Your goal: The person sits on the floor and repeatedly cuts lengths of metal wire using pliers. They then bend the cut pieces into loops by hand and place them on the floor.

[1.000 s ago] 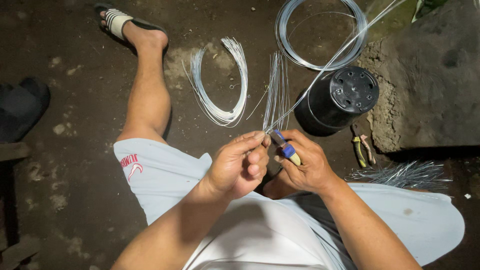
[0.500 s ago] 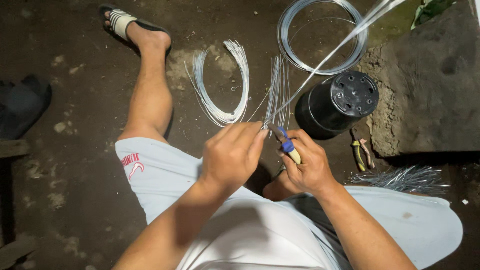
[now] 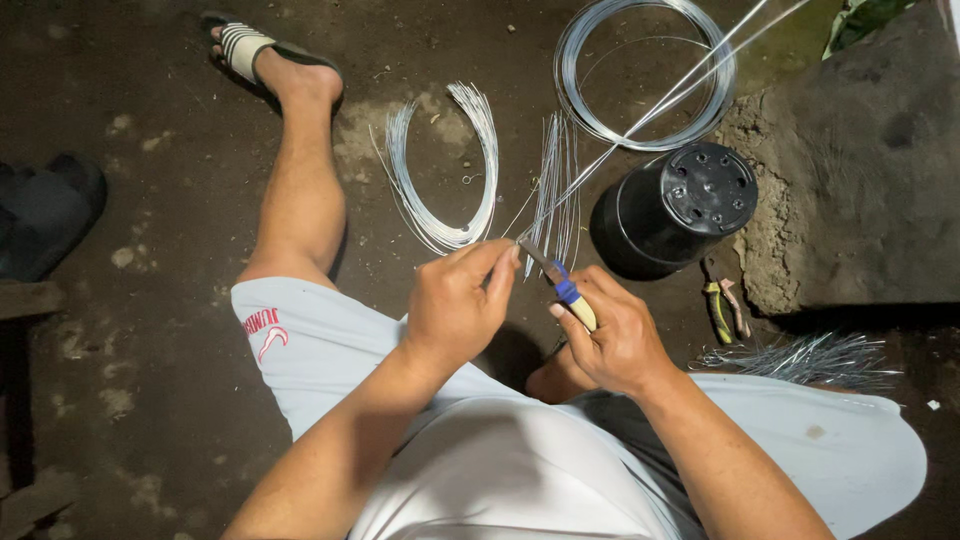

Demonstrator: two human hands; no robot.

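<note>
My left hand (image 3: 455,305) has slid up the wire (image 3: 640,115), fingertips now pinching it right at the pliers (image 3: 562,285), which my right hand (image 3: 615,345) grips closed, so I judge the bend is forming there. The tool's tip is hidden behind my fingers; the wire's far end runs out of view.

Pale grey shorts (image 3: 330,350), white shirt (image 3: 500,470), striped sandal (image 3: 243,45).

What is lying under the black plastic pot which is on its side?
The black pot lies on the dirt floor. Beside its lower right, pliers show on the ground. Anything directly beneath the pot is covered, so I cannot tell.
</note>
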